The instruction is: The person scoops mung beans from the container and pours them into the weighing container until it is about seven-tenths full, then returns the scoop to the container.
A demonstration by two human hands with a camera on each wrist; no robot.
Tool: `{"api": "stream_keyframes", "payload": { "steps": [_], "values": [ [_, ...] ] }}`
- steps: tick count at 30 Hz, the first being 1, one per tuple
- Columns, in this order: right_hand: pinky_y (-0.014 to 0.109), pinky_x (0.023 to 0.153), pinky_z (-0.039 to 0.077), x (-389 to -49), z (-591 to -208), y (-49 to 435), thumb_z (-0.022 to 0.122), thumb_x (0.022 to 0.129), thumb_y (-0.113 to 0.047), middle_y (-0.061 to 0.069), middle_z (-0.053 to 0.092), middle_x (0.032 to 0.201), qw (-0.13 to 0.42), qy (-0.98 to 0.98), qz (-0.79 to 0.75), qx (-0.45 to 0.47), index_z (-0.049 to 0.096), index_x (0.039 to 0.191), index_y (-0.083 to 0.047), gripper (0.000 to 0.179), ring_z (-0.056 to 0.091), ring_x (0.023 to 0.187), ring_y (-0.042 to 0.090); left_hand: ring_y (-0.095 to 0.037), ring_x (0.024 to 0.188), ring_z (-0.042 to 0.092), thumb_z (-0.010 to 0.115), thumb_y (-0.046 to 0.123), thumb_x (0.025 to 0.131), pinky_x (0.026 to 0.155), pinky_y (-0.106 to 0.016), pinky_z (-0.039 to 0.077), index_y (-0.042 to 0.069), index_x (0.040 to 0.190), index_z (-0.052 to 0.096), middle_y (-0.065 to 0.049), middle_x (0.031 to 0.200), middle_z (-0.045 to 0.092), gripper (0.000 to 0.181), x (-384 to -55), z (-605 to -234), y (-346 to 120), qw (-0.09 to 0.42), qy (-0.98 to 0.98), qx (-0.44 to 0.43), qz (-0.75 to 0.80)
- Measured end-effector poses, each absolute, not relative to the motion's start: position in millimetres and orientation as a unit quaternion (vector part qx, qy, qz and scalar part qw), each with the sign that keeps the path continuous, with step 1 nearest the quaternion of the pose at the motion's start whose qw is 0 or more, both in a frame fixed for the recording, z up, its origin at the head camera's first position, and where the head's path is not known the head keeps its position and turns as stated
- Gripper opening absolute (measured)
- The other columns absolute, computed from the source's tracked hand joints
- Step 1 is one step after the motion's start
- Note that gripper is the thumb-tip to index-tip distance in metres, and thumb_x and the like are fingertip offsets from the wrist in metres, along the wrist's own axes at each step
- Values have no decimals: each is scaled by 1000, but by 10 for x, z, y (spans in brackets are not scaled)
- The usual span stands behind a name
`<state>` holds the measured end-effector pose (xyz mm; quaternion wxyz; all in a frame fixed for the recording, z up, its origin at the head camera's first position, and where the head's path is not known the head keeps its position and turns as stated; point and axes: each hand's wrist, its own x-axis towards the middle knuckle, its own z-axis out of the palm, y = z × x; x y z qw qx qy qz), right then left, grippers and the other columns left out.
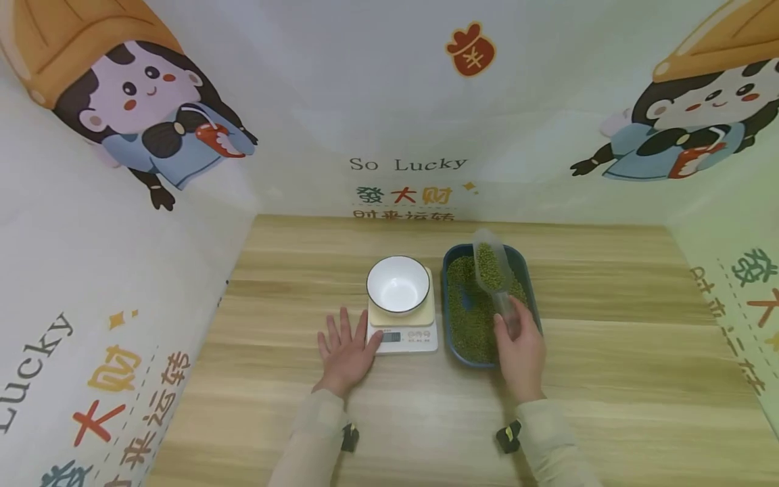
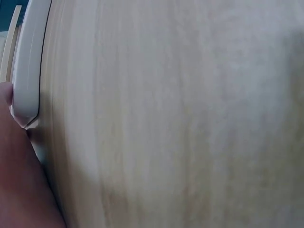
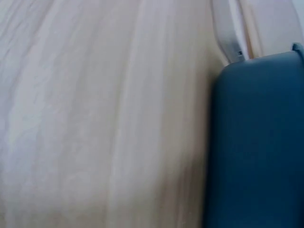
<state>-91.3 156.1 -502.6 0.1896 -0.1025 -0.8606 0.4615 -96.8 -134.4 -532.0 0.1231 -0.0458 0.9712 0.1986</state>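
My right hand (image 1: 523,352) grips the handle of a clear plastic scoop (image 1: 502,304) over the blue tub (image 1: 537,318). Small green beans (image 1: 489,266) fill the scoop, and more of them (image 1: 477,335) lie in the tub, with a bare blue patch of its floor showing. Fingers spread, my left hand (image 1: 348,358) lies beside a kitchen scale (image 1: 420,345), the thumb touching its front near the display. A white bowl (image 1: 398,287) with a dark rim stands on the scale; nothing shows inside it. In the right wrist view the tub's wall (image 3: 259,142) appears, but not the hand.
The wooden table (image 1: 621,338) carries the scale and tub side by side. A printed white backdrop (image 1: 535,135) rises behind the table and along both sides. Dark wrist devices (image 1: 508,437) sit at both cuffs.
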Motion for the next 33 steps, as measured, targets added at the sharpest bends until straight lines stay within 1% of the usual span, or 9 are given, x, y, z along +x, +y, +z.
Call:
{"api": "stream_keyframes", "payload": {
  "steps": [3, 6, 10, 15, 19, 22, 26, 30, 33],
  "values": [
    [31, 65, 41, -906, -4976, 1602, 57, 87, -30, 5, 59, 97, 161, -846, 494, -119, 49, 126, -21, 41, 51, 78, 17, -34, 128, -25, 16, 65, 87, 97, -55, -16, 28, 144, 11, -9, 147, -16, 69, -1009, -5347, -1327, 134, 969, -39, 205],
    [25, 64, 42, -899, -4924, 1640, 57, 87, -28, 4, 58, 97, 138, -834, 518, -127, 47, 128, -22, 42, 52, 80, 14, -31, 127, -28, 15, 66, 86, 96, -53, -19, 29, 144, 9, -7, 147, -19, 69, -1039, -5356, -1314, 147, 966, -39, 209],
    [22, 63, 44, -898, -4853, 1671, 57, 87, -29, 5, 59, 100, 114, -840, 517, -119, 47, 128, -22, 43, 53, 82, 14, -32, 127, -28, 18, 64, 87, 96, -54, -19, 26, 144, 12, -9, 147, -18, 69, -1033, -5307, -1320, 148, 965, -39, 211],
    [23, 61, 45, -926, -4731, 1696, 60, 85, -30, 10, 61, 96, 111, -860, 493, -69, 51, 125, -21, 42, 55, 79, 17, -33, 127, -28, 17, 63, 88, 96, -55, -18, 25, 144, 12, -10, 147, -17, 69, -1019, -5292, -1363, 146, 965, -39, 215],
    [28, 62, 46, -890, -4609, 1696, 60, 85, -33, 12, 62, 98, 101, -881, 462, -23, 54, 124, -20, 42, 56, 80, 20, -35, 127, -27, 19, 63, 88, 96, -56, -16, 25, 144, 11, -11, 147, -18, 69, -942, -5286, -1425, 160, 961, -42, 222],
    [30, 58, 46, -886, -4509, 1707, 60, 84, -36, 15, 63, 98, 93, -893, 440, 9, 55, 123, -21, 42, 57, 76, 21, -36, 127, -26, 22, 65, 87, 96, -57, -15, 25, 144, 10, -11, 146, -19, 71, -899, -5266, -1466, 173, 959, -41, 221],
    [30, 51, 44, -962, -4347, 1734, 58, 85, -40, 18, 63, 98, 82, -906, 413, 46, 53, 125, -23, 44, 57, 69, 22, -36, 126, -29, 28, 69, 83, 95, -57, -18, 23, 145, 10, -12, 146, -21, 79, -906, -5274, -1517, 176, 958, -27, 226],
    [29, 48, 42, -1070, -4158, 1775, 55, 86, -40, 13, 64, 92, 57, -921, 374, 93, 51, 127, -22, 44, 54, 61, 17, -35, 125, -31, 30, 71, 80, 94, -56, -20, 22, 145, 9, -13, 145, -23, 84, -948, -5269, -1516, 185, 954, -15, 237],
    [28, 43, 38, -1154, -4029, 1786, 54, 87, -38, 3, 63, 78, 49, -934, 326, 137, 51, 126, -20, 43, 45, 48, 11, -35, 125, -30, 31, 70, 81, 94, -57, -19, 24, 145, 9, -13, 145, -22, 82, -989, -5242, -1486, 185, 951, -14, 248]
  ]
}}
